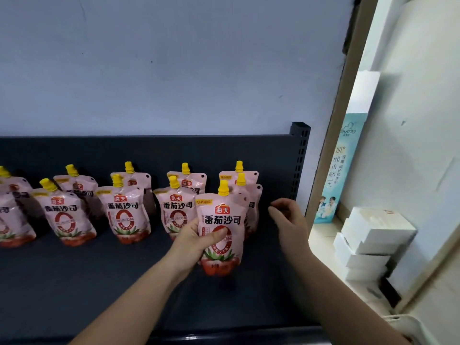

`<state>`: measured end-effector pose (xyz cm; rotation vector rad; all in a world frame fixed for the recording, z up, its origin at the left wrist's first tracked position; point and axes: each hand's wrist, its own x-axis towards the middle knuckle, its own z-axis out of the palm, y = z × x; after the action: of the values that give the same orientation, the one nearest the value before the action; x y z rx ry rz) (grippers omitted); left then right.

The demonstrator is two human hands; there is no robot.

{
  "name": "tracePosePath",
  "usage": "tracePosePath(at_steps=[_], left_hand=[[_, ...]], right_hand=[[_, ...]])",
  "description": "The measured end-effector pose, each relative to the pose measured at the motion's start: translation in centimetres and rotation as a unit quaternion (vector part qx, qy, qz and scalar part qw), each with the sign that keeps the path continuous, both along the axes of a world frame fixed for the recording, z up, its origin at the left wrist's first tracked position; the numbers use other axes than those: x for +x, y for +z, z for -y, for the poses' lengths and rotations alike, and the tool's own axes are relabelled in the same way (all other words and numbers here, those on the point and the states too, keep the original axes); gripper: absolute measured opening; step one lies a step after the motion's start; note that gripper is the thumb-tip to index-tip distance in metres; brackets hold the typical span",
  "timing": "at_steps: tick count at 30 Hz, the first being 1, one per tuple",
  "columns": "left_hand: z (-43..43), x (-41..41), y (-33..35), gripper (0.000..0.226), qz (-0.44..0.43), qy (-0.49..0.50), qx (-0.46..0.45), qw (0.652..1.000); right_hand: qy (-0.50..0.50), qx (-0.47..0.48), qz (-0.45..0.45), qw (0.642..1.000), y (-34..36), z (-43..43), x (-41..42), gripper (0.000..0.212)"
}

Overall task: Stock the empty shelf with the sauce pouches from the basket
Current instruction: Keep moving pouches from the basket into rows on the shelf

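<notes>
My left hand [196, 242] grips a pink sauce pouch [222, 220] with a yellow cap, held upright just above the dark shelf [99, 282], in front of the rightmost column of pouches. To the right of that pouch, my right hand [288, 220] hovers with loosely curled fingers, holding nothing. Several matching pouches [125, 210] stand on the shelf in columns two deep, running off to the left. The basket is out of view.
The shelf's dark back panel and a perforated upright post [300, 158] close its right end. Beyond it stand a tall printed box [336, 170] and stacked white boxes [371, 242]. A pale wall [174, 66] rises behind the shelf.
</notes>
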<state>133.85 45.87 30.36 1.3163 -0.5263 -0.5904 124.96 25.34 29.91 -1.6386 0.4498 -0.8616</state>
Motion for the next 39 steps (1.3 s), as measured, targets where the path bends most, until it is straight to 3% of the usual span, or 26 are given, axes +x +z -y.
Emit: tracePosePath(at_steps=[4, 8, 12, 19, 22, 25, 32, 34, 37, 39], left_hand=[[1.7, 0.1, -1.0, 0.045, 0.009, -0.052, 0.008, 0.999], [3.0, 0.1, -2.1, 0.041, 0.072, -0.084, 0.052, 0.993], [2.8, 0.8, -3.1, 0.051, 0.198, -0.091, 0.175, 0.96], [1.9, 2.0, -4.2, 0.05, 0.212, -0.132, 0.214, 0.945], [2.2, 2.2, -4.2, 0.047, 0.218, -0.131, 0.218, 0.942], [2.5, 2.4, -4.5, 0.049, 0.226, -0.116, 0.227, 0.94], [2.4, 2.6, -5.1, 0.05, 0.217, -0.098, 0.211, 0.948], [2.4, 2.5, -5.2, 0.049, 0.212, -0.094, 0.202, 0.952], [2.5, 2.3, -5.4, 0.044, 0.208, -0.084, 0.192, 0.955], [2.5, 2.3, -5.3, 0.04, 0.204, -0.082, 0.191, 0.957]], right_hand=[[0.224, 0.082, -0.04, 0.97, 1.7, -2.9, -0.7, 0.034], [0.166, 0.103, 0.025, 0.98, 2.2, -3.8, -0.6, 0.013], [0.164, 0.111, 0.044, 0.979, 1.7, -3.8, -0.9, 0.014], [0.228, 0.126, -0.022, 0.965, 1.1, -3.1, -1.9, 0.031], [0.204, 0.145, -0.033, 0.968, 1.2, -3.1, -2.1, 0.034], [0.154, 0.103, -0.041, 0.982, 2.0, -3.2, -1.4, 0.042], [0.122, 0.091, -0.021, 0.988, 1.2, -4.0, -0.8, 0.023], [0.168, 0.063, -0.057, 0.982, 0.7, -3.5, -1.7, 0.006], [0.197, -0.048, -0.192, 0.96, -1.2, -2.8, -2.6, 0.026], [0.178, -0.092, -0.215, 0.956, -2.2, -2.7, -2.7, 0.032]])
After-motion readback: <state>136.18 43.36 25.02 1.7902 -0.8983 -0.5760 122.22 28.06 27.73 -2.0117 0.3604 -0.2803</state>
